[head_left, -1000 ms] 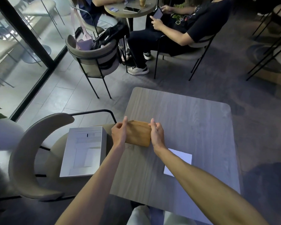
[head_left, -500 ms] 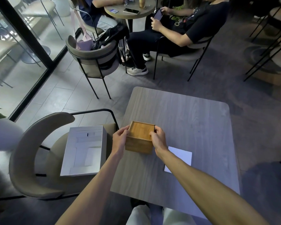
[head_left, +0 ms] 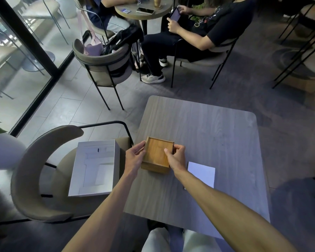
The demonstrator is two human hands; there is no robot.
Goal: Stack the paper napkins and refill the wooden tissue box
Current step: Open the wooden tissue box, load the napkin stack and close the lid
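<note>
Grey café table [head_left: 216, 135]: near its left edge the box [head_left: 157, 155] is gripped on 2 sides, by the left hand [head_left: 135, 157] and the right hand [head_left: 176, 158]. Its inside is seen bare, so refilling is judged not yet begun. 1 napkin [head_left: 201, 173] lies flat just beside the right forearm, unstacked.

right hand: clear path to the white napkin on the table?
Probably yes. The napkin lies flat on the table right beside the right hand, nothing between. But that hand and the left hand both grip the wooden box, so it must let go first.
</note>
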